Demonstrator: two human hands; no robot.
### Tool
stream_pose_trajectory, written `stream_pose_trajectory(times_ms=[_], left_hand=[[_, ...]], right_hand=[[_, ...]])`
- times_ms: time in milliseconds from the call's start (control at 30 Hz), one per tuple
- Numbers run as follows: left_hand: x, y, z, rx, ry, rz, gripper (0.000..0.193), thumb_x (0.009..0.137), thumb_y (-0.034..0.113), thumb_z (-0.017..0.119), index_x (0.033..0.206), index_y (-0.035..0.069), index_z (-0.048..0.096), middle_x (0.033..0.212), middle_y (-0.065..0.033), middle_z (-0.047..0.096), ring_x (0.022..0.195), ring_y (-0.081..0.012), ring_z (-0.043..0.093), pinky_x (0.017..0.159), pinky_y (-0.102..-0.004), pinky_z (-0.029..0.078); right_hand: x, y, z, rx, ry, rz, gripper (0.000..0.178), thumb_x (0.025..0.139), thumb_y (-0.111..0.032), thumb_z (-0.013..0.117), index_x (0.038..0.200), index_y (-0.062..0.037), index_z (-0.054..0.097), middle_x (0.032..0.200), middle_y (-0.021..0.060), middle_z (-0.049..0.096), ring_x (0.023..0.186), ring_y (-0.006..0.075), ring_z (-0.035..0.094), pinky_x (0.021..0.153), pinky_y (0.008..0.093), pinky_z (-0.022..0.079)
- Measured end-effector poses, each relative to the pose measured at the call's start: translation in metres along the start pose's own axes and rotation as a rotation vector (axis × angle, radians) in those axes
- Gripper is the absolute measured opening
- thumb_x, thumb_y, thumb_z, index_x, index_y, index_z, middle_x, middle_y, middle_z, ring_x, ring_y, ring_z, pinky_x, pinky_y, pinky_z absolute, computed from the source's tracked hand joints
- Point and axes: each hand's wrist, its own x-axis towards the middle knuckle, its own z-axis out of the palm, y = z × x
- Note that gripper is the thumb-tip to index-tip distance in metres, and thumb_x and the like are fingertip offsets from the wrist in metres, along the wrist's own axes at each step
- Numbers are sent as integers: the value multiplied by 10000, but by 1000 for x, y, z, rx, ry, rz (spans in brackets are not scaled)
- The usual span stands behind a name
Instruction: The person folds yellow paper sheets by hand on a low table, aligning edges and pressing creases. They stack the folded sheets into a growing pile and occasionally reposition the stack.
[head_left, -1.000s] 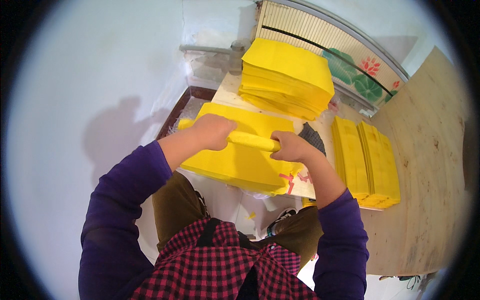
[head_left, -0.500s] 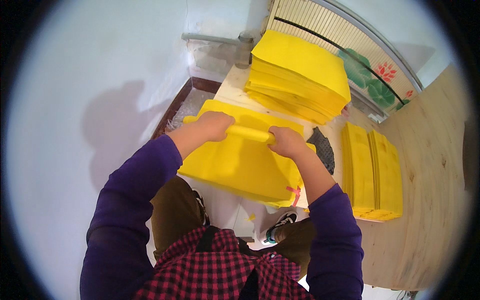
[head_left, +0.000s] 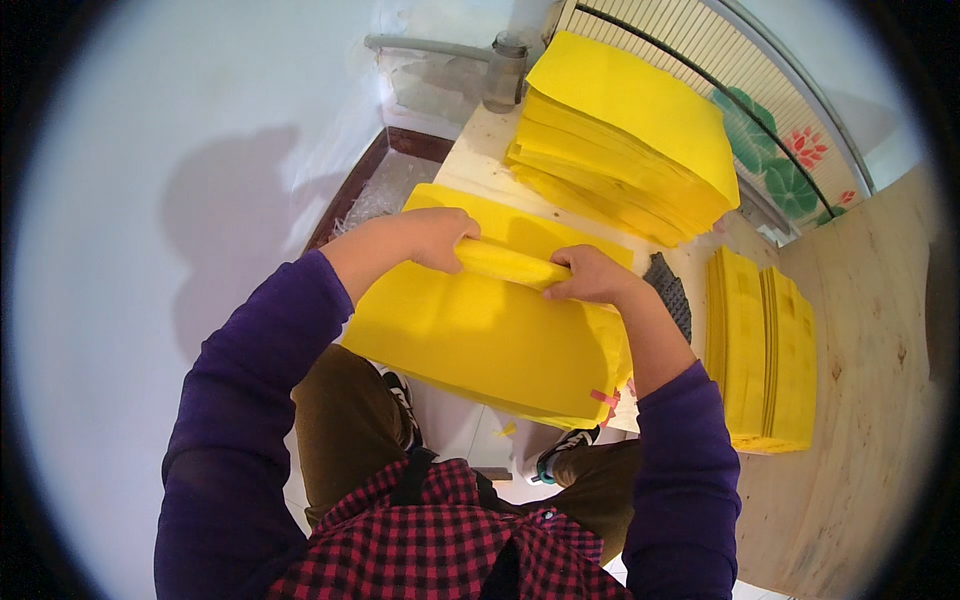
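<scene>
A bright yellow soft sheet [head_left: 508, 264], folded or rolled into a narrow band, spans the gap between my hands. My left hand [head_left: 440, 240] closes round its left end, with the fingers curled under and partly hidden. At the other end, my right hand [head_left: 592, 275] grips it between thumb and fingers. Below the band lies a wide, flat yellow pile [head_left: 480, 345] of similar material, near the front of the table. Whether the band is joined to that pile, I cannot tell. A small red strip [head_left: 604, 398] shows at the pile's right front corner.
Behind stands a tall stack of yellow sheets [head_left: 630, 130] on the pale wooden table [head_left: 480, 160], beside a glass jar [head_left: 505, 75]. To the right are a dark grey textured cloth [head_left: 668, 293] and two upright yellow bundles [head_left: 762, 350]. A white wall [head_left: 120, 300] borders the left.
The band's ends no longer stick out beyond my hands, and it looks thicker. My right hand has shifted slightly right. The view has moved, so the table things sit farther right.
</scene>
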Motion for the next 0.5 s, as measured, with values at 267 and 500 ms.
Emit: stream_pose_trajectory(times_ms=[267, 500], left_hand=[[0, -5, 4, -65, 61, 42, 602, 680, 180, 792, 1208, 48, 534, 1167, -162, 561, 1130, -343, 521, 980, -393, 428], [-2, 4, 5, 9, 116, 5, 596, 717, 163, 761, 1245, 58, 505, 1183, -164, 557, 1129, -343, 528, 985, -398, 429]], right_hand=[[3, 3, 8, 18, 148, -14, 444, 687, -248, 776, 1027, -1, 633, 1001, 181, 650, 957, 315, 618, 856, 360, 485], [0, 7, 12, -5, 257, -68, 541, 681, -259, 783, 1143, -38, 608, 1138, 186, 614, 1052, 338, 594, 911, 380, 484]])
